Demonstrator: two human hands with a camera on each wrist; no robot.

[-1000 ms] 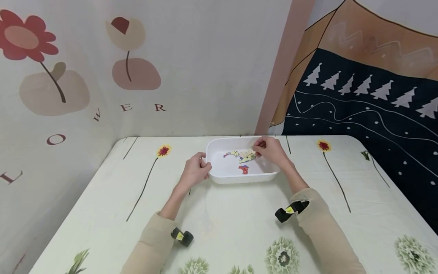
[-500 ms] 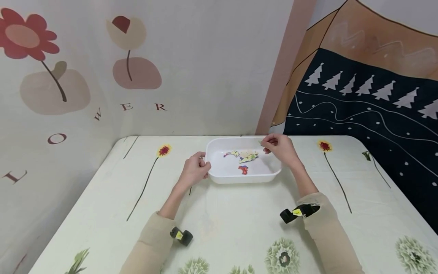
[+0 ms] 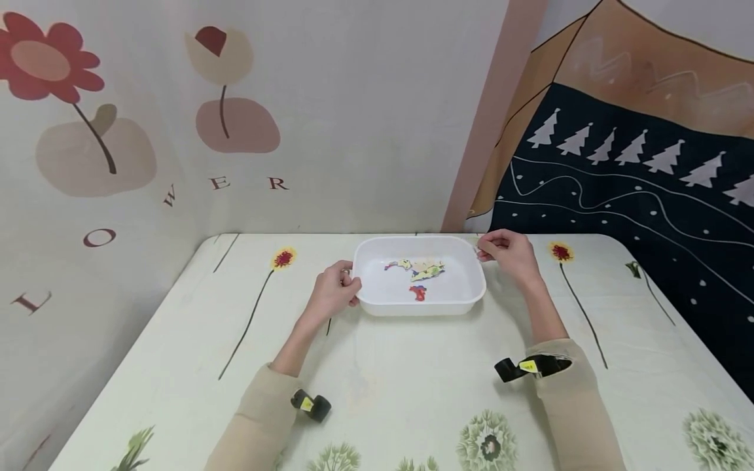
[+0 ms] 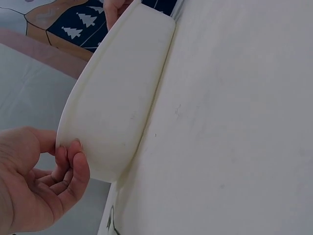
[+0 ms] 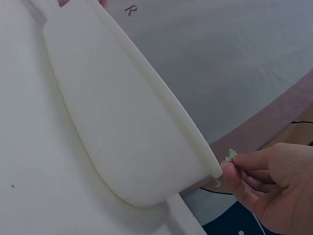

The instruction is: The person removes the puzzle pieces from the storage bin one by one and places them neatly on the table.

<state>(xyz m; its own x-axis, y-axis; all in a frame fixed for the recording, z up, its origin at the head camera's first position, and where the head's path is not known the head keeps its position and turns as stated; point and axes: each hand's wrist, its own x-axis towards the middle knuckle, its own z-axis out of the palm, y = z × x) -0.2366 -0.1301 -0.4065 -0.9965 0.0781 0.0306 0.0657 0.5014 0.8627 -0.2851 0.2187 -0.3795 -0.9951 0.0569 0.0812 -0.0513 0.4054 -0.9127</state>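
A white plastic basin (image 3: 424, 307) stands on the table near its far edge. My left hand (image 3: 332, 288) grips its left rim between thumb and curled fingers, seen closely in the left wrist view. Just past the far right corner of the rim, my right hand (image 3: 509, 255) pinches a small, pale green piece (image 5: 232, 153) between thumb and forefinger; its kind is too small to tell. Inside the basin lie a flat yellow-green piece (image 3: 427, 272), a small red and blue piece (image 3: 419, 292) and a thin pale piece with a pink end (image 3: 404, 263).
A pale tablecloth (image 3: 406, 373) with printed flowers covers the table. Behind it hangs a light curtain (image 3: 353, 131) with flower prints and letters. A dark cloth (image 3: 618, 190) with printed trees hangs at the right. Both sleeves carry black wrist cameras.
My right hand has lifted the small green piece from inside the basin and moved right with it, to beyond the right rim. The left hand has stayed on the left rim.
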